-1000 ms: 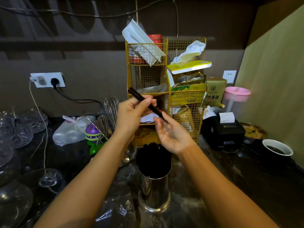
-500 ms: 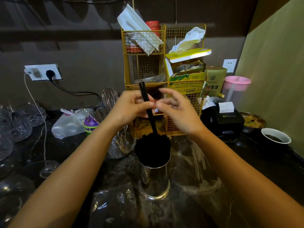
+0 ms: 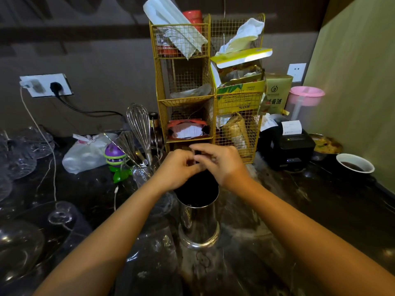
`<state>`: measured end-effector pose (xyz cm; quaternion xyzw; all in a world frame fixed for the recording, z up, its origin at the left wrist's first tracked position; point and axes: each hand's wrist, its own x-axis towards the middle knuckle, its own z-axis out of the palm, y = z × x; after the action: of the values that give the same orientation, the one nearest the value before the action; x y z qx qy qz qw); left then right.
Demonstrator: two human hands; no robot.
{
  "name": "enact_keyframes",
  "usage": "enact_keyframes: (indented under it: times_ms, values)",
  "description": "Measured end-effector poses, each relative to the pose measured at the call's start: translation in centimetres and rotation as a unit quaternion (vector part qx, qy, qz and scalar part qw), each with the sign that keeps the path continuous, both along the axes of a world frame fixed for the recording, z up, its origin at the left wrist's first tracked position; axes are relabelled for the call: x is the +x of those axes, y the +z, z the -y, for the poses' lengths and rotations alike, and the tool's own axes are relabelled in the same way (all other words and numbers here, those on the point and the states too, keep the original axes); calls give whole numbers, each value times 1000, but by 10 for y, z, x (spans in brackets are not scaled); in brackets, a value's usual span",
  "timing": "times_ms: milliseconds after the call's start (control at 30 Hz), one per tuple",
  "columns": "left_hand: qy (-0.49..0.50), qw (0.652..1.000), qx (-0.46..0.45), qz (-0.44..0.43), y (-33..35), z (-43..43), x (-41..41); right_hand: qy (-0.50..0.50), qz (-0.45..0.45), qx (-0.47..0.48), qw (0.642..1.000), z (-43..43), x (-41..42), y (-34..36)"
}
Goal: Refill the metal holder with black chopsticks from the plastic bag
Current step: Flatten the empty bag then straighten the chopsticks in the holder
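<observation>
As the pair sinks, the refill advances.
Both hands point(image 3: 203, 165) now pinch black chopsticks point(image 3: 197, 153), lowered from upright into the metal holder point(image 3: 198, 221).

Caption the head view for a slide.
Both hands press black chopsticks down into the full metal holder.

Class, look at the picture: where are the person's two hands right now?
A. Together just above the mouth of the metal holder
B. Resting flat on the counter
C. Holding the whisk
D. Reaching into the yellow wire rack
A: the left hand and right hand meet directly over the chopstick-filled mouth of the metal holder, in front of the yellow wire rack.
</observation>
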<state>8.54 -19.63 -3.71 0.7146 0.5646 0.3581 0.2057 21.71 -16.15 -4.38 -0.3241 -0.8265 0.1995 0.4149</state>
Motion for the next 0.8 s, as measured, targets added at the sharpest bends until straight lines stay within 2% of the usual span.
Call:
enact_keyframes:
  times_ms: [200, 400, 567, 800]
  values:
    - [4, 997, 4, -81, -18, 0, -2, -7, 12, 34, 999, 8, 7, -24]
    - [35, 999, -8, -8, -27, 4, -7, -28, 42, 45, 998, 9, 8, -39]
    - [41, 999, -12, 1, -26, 6, -12, -21, 106, 58, 992, 8, 7, -43]
    - [16, 999, -10, 29, -11, 11, -23, 13, 89, 66, 994, 6, 12, -28]
